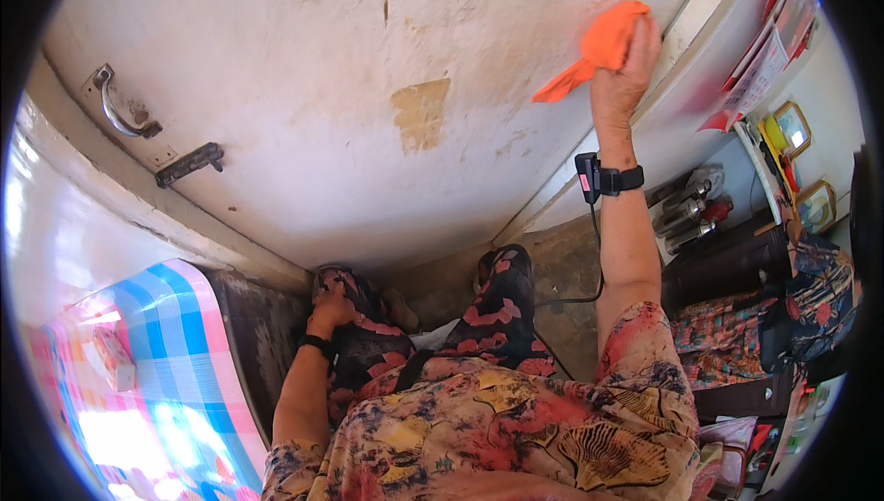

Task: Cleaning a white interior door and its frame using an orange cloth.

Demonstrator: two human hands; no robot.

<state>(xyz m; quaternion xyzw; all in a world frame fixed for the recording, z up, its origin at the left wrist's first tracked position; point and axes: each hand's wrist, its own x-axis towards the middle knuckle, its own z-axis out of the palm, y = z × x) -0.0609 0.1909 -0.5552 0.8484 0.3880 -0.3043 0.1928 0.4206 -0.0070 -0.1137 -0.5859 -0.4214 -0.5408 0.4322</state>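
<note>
An orange cloth [613, 35] is bunched in my right hand [639, 59], which presses it to the white door [311, 107] near the frame on the right. One end of the cloth trails down to the left. My left hand [335, 307] rests on the knee of my dark floral trousers and holds nothing. The door's paint is stained and scuffed, with a tan patch [421, 114] at its middle. A metal pull handle [124, 104] and a dark sliding bolt [190, 164] are fixed at its left side.
On the left stands a table under a checked plastic tablecloth [176, 321], with a tissue box [114, 359] on it. Vacuum flasks [680, 214] stand at the right. Another person [815, 294] is by the dark cabinets [725, 263]. A black cable [599, 252] hangs from my right wrist strap.
</note>
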